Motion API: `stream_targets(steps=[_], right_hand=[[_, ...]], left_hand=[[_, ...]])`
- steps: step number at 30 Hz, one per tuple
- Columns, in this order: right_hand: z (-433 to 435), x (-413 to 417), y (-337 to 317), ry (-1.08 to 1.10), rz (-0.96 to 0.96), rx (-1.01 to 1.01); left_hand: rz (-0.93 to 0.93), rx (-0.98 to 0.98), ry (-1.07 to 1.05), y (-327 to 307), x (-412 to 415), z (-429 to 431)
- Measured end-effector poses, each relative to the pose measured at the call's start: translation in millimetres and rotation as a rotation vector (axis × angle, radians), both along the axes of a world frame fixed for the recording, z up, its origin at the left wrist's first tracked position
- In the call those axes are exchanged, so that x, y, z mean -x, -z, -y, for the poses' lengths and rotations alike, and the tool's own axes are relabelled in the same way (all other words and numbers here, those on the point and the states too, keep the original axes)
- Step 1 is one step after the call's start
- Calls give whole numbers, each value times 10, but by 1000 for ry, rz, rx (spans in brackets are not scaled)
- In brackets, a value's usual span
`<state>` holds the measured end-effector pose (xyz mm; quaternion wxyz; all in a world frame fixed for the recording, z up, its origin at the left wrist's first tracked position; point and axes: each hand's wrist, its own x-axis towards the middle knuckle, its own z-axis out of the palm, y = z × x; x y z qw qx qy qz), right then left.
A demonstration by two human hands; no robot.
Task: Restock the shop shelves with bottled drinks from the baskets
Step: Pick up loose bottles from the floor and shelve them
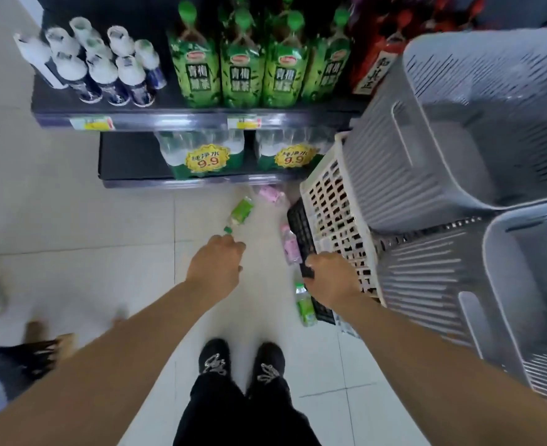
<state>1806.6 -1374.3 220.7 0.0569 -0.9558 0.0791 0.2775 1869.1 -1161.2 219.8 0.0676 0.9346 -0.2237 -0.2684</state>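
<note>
Bottle (240,214) diagonal, cap toward left hand (216,263).

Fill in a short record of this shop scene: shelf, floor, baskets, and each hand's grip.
Shelf: green tea bottles; white-capped bottles
Floor: two green bottles, two pink bottles, lying loose
Baskets: white basket above black basket; grey baskets to the right
Left-hand grip: at a green bottle's cap; hold unclear
Right-hand grip: holds black basket's edge
</note>
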Motion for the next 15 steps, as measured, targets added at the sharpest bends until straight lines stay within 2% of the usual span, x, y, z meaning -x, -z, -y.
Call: stream_targets(steps=[15], right_hand=[[142,809,3196,281,-291,63]], left_hand=[[-69,-28,64,3044,304,46]])
